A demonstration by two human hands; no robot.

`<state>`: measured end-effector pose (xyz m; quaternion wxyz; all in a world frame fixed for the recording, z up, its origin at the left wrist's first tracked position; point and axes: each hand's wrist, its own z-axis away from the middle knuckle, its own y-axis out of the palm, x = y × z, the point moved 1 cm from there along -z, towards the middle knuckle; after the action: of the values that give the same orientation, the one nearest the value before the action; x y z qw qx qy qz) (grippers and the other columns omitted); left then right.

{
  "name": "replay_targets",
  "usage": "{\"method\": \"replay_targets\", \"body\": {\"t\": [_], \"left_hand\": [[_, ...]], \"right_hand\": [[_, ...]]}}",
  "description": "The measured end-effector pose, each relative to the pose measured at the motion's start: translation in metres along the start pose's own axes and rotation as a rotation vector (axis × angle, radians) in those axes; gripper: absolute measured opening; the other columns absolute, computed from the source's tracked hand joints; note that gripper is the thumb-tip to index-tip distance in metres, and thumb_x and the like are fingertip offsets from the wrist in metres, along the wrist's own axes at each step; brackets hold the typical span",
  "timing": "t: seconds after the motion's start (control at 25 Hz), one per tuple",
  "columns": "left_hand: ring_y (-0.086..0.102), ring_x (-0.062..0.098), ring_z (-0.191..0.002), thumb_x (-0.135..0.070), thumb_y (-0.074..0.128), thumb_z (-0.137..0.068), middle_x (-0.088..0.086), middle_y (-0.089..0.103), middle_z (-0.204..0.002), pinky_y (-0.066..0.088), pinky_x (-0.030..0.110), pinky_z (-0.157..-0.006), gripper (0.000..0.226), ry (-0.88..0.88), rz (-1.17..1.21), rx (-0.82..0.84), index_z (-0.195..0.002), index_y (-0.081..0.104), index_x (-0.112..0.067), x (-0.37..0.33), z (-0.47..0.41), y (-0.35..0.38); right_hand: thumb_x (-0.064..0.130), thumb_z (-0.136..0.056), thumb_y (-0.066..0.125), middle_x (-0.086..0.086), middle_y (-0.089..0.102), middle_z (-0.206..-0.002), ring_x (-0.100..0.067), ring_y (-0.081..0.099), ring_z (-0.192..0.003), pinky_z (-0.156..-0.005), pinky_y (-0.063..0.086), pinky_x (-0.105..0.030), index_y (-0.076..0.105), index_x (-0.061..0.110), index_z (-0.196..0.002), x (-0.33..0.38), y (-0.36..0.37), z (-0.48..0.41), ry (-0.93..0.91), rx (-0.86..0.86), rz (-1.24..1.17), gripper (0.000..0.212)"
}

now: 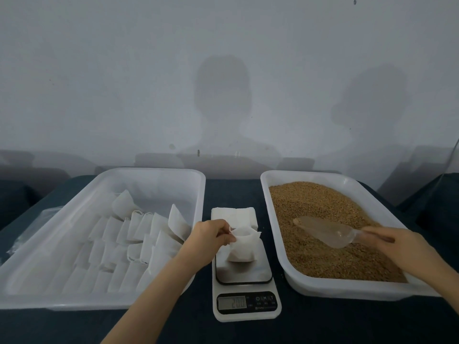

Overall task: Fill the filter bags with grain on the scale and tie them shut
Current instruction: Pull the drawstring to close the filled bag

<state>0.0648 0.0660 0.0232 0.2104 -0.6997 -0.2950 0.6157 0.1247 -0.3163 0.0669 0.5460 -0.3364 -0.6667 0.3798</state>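
Left hand (208,235) grip: pinches rim of filter bag (242,247) standing on scale (244,269), frame centre. Right hand (400,247) grip: clasps handle of clear scoop (325,230) over grain (323,244) in right tray (347,286). Tied bags (129,239) fill left tray (99,302).

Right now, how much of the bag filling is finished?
Done: rows of bags lie in the left tray, seemingly filled. In hand: the left hand pinches an open bag on the scale; the right hand holds the scoop at the grain. Left: tying it, plus the empty stack.
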Motion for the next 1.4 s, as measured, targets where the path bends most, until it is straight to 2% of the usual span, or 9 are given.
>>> {"method": "replay_targets", "body": {"t": [0.12, 0.2, 0.36, 0.48, 0.6, 0.72, 0.84, 1.08, 1.4], "left_hand": [[0.061, 0.001, -0.07, -0.017, 0.067, -0.089, -0.015, 0.063, -0.071, 0.042, 0.002, -0.064, 0.01, 0.005, 0.033, -0.007, -0.079, 0.063, -0.019, -0.001, 0.001, -0.001], [0.061, -0.001, -0.07, -0.019, 0.068, -0.088, -0.015, 0.064, -0.072, 0.044, 0.004, -0.066, 0.01, 0.001, 0.049, 0.0, -0.079, 0.064, -0.022, -0.003, 0.001, -0.002], [0.062, -0.005, -0.07, -0.022, 0.07, -0.087, -0.018, 0.064, -0.072, 0.045, 0.003, -0.067, 0.009, -0.015, 0.093, 0.004, -0.079, 0.066, -0.024, -0.005, 0.002, -0.003], [0.062, -0.002, -0.071, -0.021, 0.071, -0.086, -0.017, 0.064, -0.072, 0.045, 0.003, -0.066, 0.011, -0.023, 0.104, 0.007, -0.077, 0.065, -0.024, -0.006, 0.003, -0.003], [0.062, 0.002, -0.074, -0.02, 0.071, -0.086, -0.015, 0.064, -0.072, 0.045, 0.005, -0.068, 0.012, -0.022, 0.118, 0.015, -0.076, 0.066, -0.024, -0.006, 0.002, -0.004], [0.06, 0.001, -0.074, -0.021, 0.071, -0.086, -0.019, 0.062, -0.072, 0.044, 0.003, -0.067, 0.014, -0.019, 0.115, 0.03, -0.075, 0.066, -0.026, -0.006, 0.002, -0.003], [0.059, 0.001, -0.075, -0.02, 0.071, -0.086, -0.02, 0.061, -0.072, 0.044, 0.003, -0.067, 0.015, -0.008, 0.115, 0.032, -0.073, 0.066, -0.026, -0.005, 0.001, -0.003], [0.058, -0.002, -0.069, -0.019, 0.072, -0.085, -0.019, 0.062, -0.069, 0.042, 0.002, -0.063, 0.021, -0.002, 0.13, 0.024, -0.068, 0.064, -0.028, -0.005, 0.001, -0.003], [0.058, 0.0, -0.07, -0.02, 0.073, -0.085, -0.012, 0.065, -0.072, 0.046, 0.008, -0.066, 0.014, 0.001, 0.139, 0.014, -0.072, 0.066, -0.023, -0.004, 0.0, -0.002]], "right_hand": [[0.072, -0.062, 0.05, 0.018, 0.064, -0.101, -0.001, 0.055, -0.085, -0.08, 0.05, -0.034, 0.058, 0.058, -0.093, 0.018, -0.005, 0.002, -0.042, -0.016, -0.041, 0.035], [0.071, -0.064, 0.049, 0.022, 0.062, -0.095, 0.008, 0.053, -0.081, -0.071, 0.048, -0.026, 0.054, 0.064, -0.088, 0.035, -0.007, 0.001, -0.096, -0.006, -0.036, 0.026], [0.072, -0.07, 0.048, 0.034, 0.062, -0.087, 0.008, 0.058, -0.08, -0.066, 0.045, -0.016, 0.057, 0.068, -0.085, 0.07, -0.007, -0.002, -0.229, 0.063, 0.044, 0.018], [0.075, -0.071, 0.046, 0.026, 0.065, -0.085, 0.004, 0.059, -0.079, -0.066, 0.047, -0.02, 0.055, 0.07, -0.092, 0.089, -0.007, -0.008, -0.337, 0.107, 0.109, 0.023], [0.078, -0.07, 0.042, 0.019, 0.064, -0.086, 0.0, 0.058, -0.079, -0.071, 0.051, -0.027, 0.06, 0.063, -0.094, 0.103, -0.01, -0.017, -0.394, 0.109, 0.206, 0.033], [0.079, -0.07, 0.031, 0.023, 0.06, -0.078, 0.006, 0.053, -0.072, -0.066, 0.04, -0.019, 0.063, 0.056, -0.097, 0.117, -0.016, -0.023, -0.499, 0.067, 0.37, 0.048], [0.079, -0.07, 0.024, 0.024, 0.056, -0.073, 0.008, 0.049, -0.07, -0.062, 0.031, -0.017, 0.062, 0.057, -0.098, 0.129, -0.022, -0.025, -0.557, 0.028, 0.471, 0.052], [0.081, -0.064, 0.013, 0.023, 0.054, -0.084, 0.006, 0.047, -0.082, -0.078, 0.03, -0.026, 0.057, 0.056, -0.11, 0.143, -0.029, -0.031, -0.584, 0.014, 0.614, 0.068], [0.074, -0.078, 0.033, 0.024, 0.054, -0.09, 0.003, 0.048, -0.09, -0.08, 0.028, -0.025, 0.054, 0.057, -0.113, 0.152, -0.032, -0.032, -0.584, 0.022, 0.71, 0.044]]}}
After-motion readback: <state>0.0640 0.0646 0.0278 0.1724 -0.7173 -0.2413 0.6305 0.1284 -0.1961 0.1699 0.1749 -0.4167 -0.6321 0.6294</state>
